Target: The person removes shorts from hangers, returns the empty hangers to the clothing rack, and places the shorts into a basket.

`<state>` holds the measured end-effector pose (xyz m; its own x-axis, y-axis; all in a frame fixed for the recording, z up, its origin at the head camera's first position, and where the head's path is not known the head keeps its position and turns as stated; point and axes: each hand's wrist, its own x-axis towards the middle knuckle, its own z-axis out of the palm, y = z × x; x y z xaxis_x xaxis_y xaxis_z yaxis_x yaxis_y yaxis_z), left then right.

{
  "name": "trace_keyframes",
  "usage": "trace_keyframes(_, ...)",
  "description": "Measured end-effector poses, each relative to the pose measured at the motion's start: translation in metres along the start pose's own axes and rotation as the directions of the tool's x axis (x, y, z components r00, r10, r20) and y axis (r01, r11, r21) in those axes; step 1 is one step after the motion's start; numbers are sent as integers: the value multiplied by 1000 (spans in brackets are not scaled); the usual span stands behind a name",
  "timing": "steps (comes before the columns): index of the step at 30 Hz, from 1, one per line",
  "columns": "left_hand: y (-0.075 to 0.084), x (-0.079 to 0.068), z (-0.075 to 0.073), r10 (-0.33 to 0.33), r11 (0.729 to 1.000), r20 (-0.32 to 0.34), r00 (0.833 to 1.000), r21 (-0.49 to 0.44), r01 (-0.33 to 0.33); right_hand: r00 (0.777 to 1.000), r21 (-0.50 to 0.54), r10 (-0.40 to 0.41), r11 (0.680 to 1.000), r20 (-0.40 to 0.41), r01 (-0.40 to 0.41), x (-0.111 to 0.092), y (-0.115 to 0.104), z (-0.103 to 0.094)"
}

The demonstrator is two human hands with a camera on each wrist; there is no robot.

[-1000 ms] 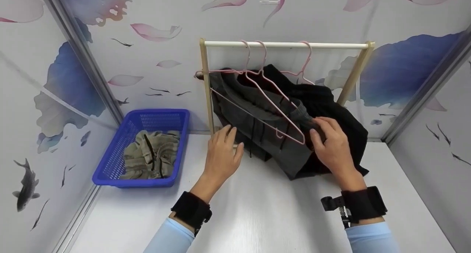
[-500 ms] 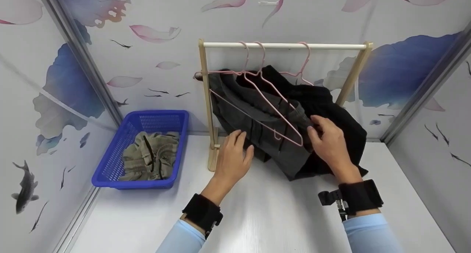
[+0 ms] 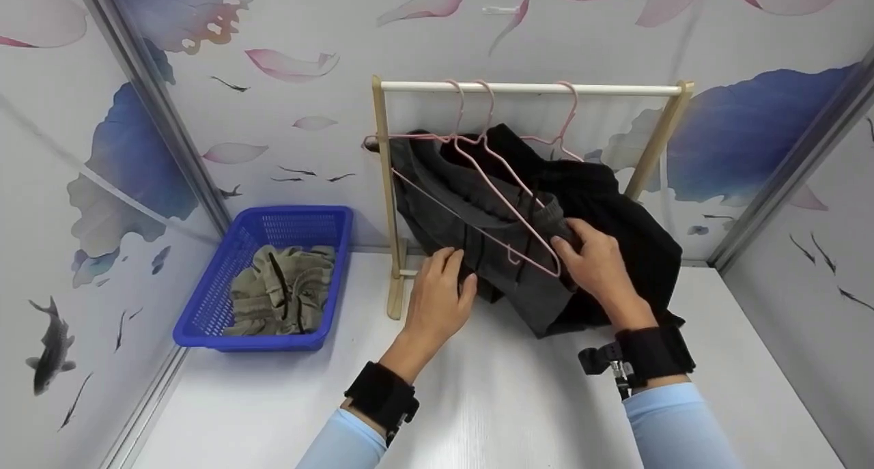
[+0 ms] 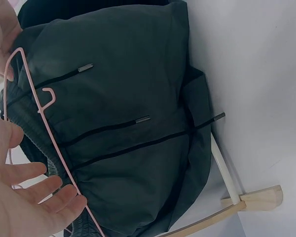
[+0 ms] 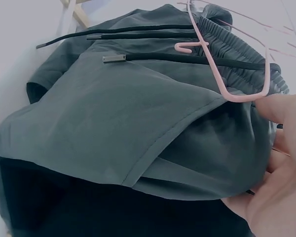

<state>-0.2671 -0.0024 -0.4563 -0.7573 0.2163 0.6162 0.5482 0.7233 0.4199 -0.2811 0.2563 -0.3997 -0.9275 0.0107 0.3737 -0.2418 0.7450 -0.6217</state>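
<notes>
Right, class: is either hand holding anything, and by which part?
The right hand pinches the grey garment by the side of its waistband, beside the pink hanger. The left hand seems to hold nothing.

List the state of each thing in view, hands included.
Gray garment: held at one edge
Drawstrings: untied, hanging loose
Right hand: gripping that garment's edge
Left hand: fingers slightly bent near that garment, contact unclear
Pink hangers: hooked on the rack
Rack: upright
Black garment: draped under the rail
Basket: upright, uncovered
Khaki garment: crumpled inside basket
</notes>
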Motion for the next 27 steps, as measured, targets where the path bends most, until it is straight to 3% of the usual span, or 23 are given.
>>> trace_keyframes(5, 0, -1, 0, -12, 1000, 19, 1000, -7, 13, 999, 11, 20, 1000, 33, -20, 2, -1, 5)
trace_keyframes(11, 1, 0, 3, -12, 1000, 21, 1000, -7, 13, 1000, -6, -8, 1000, -6, 8, 3, -4, 11)
trace_keyframes(17, 5, 1, 5, -14, 1000, 29, 999, -14, 14, 993, 5, -48, 999, -106, 49, 2, -3, 14)
trace_keyframes(27, 8, 2, 7, -19, 1000, 32, 999, -9, 19, 956, 0, -109, 994, -272, 114, -4, 1, 13)
